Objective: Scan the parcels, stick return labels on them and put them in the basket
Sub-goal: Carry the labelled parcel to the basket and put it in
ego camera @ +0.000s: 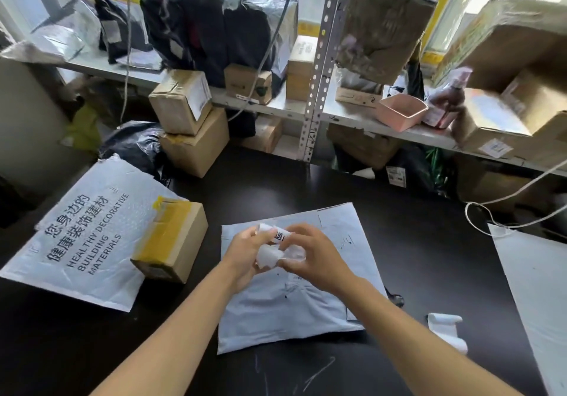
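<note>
A flat grey mailer parcel [310, 306] lies on the black table [414, 257] in front of me. Above it, my left hand [245, 253] and my right hand [313, 257] together hold a curled white return label [277, 247] with black print, its glossy backing partly bunched between my fingers. Both hands pinch the paper, a little above the mailer's upper half. To the left a small cardboard box [171, 239] with yellow tape rests on a large white padded mailer [82, 236] printed with black text.
A curled strip of white label paper [446, 329] lies on the table at the right, near a white sheet [540, 297]. Stacked cardboard boxes [190, 122] stand at the table's back left. Metal shelves [319, 58] behind hold parcels, black bags and a pink tray [400, 112].
</note>
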`<act>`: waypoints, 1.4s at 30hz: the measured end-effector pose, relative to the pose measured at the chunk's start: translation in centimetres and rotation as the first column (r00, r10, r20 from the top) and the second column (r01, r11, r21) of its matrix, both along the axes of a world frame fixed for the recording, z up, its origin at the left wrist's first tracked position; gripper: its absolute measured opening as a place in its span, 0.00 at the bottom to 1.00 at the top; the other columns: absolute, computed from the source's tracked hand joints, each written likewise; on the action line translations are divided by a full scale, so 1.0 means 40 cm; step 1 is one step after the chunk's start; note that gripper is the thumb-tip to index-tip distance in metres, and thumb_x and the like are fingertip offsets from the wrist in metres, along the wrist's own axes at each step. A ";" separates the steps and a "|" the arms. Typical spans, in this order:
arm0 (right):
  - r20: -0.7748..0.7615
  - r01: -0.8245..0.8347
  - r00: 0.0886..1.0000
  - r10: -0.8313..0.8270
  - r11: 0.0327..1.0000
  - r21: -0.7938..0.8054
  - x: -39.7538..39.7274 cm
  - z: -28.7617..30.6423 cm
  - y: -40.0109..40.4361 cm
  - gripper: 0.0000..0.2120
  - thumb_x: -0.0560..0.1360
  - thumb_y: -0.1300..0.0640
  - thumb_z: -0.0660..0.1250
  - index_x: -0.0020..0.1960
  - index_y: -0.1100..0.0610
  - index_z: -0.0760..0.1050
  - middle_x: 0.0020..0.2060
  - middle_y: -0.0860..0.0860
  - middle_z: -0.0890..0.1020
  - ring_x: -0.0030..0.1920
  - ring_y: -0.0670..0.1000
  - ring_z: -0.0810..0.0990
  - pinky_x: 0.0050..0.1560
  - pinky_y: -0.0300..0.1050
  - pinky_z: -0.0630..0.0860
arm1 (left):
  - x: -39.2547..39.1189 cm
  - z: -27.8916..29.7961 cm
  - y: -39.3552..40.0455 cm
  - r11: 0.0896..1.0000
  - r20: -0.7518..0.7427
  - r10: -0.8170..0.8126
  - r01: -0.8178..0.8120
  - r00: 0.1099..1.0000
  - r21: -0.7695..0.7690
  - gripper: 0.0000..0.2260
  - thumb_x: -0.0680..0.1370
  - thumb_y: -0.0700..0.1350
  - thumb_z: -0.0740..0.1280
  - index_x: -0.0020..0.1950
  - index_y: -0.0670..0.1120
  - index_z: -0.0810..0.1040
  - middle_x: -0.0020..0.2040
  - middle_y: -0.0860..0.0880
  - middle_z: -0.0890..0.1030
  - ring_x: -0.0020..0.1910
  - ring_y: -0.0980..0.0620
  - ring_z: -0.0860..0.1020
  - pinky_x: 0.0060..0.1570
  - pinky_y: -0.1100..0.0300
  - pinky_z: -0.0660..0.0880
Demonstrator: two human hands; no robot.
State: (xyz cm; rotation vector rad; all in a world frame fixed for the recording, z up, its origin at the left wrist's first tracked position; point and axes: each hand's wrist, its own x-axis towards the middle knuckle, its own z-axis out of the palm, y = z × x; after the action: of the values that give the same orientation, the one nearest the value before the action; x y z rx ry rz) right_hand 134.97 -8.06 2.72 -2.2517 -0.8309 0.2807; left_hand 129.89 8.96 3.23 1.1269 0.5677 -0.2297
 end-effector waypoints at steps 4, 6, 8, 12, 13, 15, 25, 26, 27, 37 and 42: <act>-0.350 0.344 0.898 -0.266 0.921 0.183 -0.034 0.027 0.026 0.09 0.73 0.49 0.74 0.37 0.50 0.78 0.60 0.43 0.79 0.61 0.43 0.76 0.60 0.41 0.70 | -0.020 -0.017 0.019 1.000 0.036 0.028 -0.028 0.999 0.005 0.10 0.80 0.38 0.65 0.61 0.41 0.77 0.57 0.35 0.81 0.49 0.40 0.81 0.41 0.51 0.80; -0.417 0.503 0.818 -0.395 0.844 0.187 -0.037 0.024 0.040 0.10 0.74 0.49 0.73 0.40 0.51 0.74 0.55 0.46 0.81 0.57 0.46 0.78 0.56 0.47 0.73 | -0.032 -0.020 0.021 1.000 0.070 0.011 -0.013 0.997 0.029 0.11 0.80 0.36 0.65 0.62 0.43 0.77 0.58 0.37 0.80 0.53 0.39 0.81 0.44 0.51 0.80; -0.473 0.561 0.765 -0.436 0.812 0.159 -0.045 0.023 0.056 0.12 0.72 0.49 0.74 0.46 0.52 0.72 0.50 0.50 0.81 0.50 0.50 0.79 0.53 0.52 0.75 | -0.044 -0.021 0.019 0.999 0.111 -0.009 0.004 0.994 0.044 0.13 0.79 0.35 0.65 0.62 0.43 0.77 0.58 0.38 0.80 0.53 0.41 0.82 0.45 0.53 0.80; -0.605 0.661 0.653 -0.455 0.732 0.164 -0.062 0.024 0.067 0.17 0.72 0.61 0.72 0.57 0.55 0.71 0.51 0.55 0.78 0.47 0.52 0.79 0.45 0.47 0.76 | -0.058 -0.018 0.026 1.000 0.160 -0.013 0.012 0.987 0.007 0.14 0.78 0.29 0.63 0.60 0.42 0.78 0.54 0.38 0.81 0.47 0.43 0.83 0.41 0.56 0.80; -0.627 0.683 0.628 -0.460 0.712 0.163 -0.064 0.022 0.065 0.18 0.71 0.64 0.71 0.59 0.54 0.71 0.52 0.55 0.79 0.47 0.53 0.79 0.42 0.44 0.76 | -0.062 -0.016 0.032 1.000 0.160 -0.023 0.023 0.987 0.001 0.14 0.78 0.28 0.62 0.60 0.41 0.78 0.53 0.37 0.81 0.47 0.44 0.83 0.40 0.56 0.80; -0.648 0.715 0.600 -0.468 0.677 0.173 -0.065 0.017 0.057 0.15 0.71 0.65 0.70 0.55 0.54 0.75 0.50 0.57 0.81 0.46 0.56 0.81 0.39 0.45 0.76 | -0.068 -0.014 0.041 0.999 0.149 -0.054 0.052 0.987 0.012 0.15 0.77 0.27 0.61 0.59 0.41 0.78 0.52 0.37 0.81 0.45 0.45 0.82 0.40 0.56 0.80; -0.559 0.613 0.728 -0.397 0.743 0.269 -0.099 0.064 0.018 0.03 0.70 0.66 0.73 0.41 0.61 0.80 0.37 0.49 0.81 0.36 0.48 0.77 0.35 0.40 0.74 | -0.074 -0.008 0.089 0.976 0.200 -0.010 -0.034 0.980 0.213 0.03 0.77 0.32 0.68 0.46 0.37 0.80 0.48 0.40 0.81 0.50 0.43 0.79 0.54 0.52 0.79; -0.552 0.582 0.748 -0.369 0.765 0.276 -0.109 0.065 0.019 0.03 0.70 0.66 0.74 0.41 0.61 0.80 0.42 0.48 0.83 0.39 0.48 0.79 0.37 0.38 0.75 | -0.076 -0.011 0.092 0.944 0.231 -0.020 -0.058 0.973 0.324 0.03 0.76 0.32 0.70 0.47 0.39 0.80 0.49 0.41 0.80 0.50 0.45 0.79 0.53 0.52 0.79; -0.561 0.550 0.758 -0.334 0.789 0.274 -0.117 0.064 0.018 0.04 0.70 0.65 0.75 0.40 0.62 0.80 0.48 0.48 0.84 0.43 0.48 0.81 0.40 0.35 0.76 | -0.078 -0.013 0.093 0.910 0.249 -0.035 -0.072 0.968 0.408 0.07 0.75 0.32 0.71 0.49 0.42 0.80 0.50 0.43 0.80 0.50 0.47 0.79 0.53 0.53 0.79; -0.717 0.512 0.636 -0.286 0.851 0.115 -0.116 0.082 0.069 0.25 0.75 0.38 0.69 0.53 0.62 0.76 0.46 0.52 0.86 0.47 0.50 0.86 0.54 0.47 0.81 | -0.086 0.008 0.102 0.800 0.333 -0.105 -0.120 0.937 0.588 0.19 0.71 0.24 0.69 0.30 0.47 0.80 0.48 0.47 0.80 0.51 0.49 0.78 0.50 0.57 0.79; -0.716 0.525 0.651 -0.252 0.831 0.185 -0.114 0.071 0.114 0.10 0.77 0.54 0.71 0.40 0.57 0.77 0.38 0.53 0.81 0.39 0.51 0.79 0.42 0.48 0.76 | -0.087 0.010 0.094 0.794 0.391 -0.143 -0.130 0.909 0.594 0.29 0.69 0.20 0.66 0.22 0.52 0.79 0.47 0.48 0.78 0.50 0.51 0.77 0.47 0.59 0.78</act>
State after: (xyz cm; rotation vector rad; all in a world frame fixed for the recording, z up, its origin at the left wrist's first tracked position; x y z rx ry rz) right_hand 130.40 -3.50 5.56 -1.6960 0.0241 0.6142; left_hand 126.43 12.72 3.65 1.7567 0.2441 0.2186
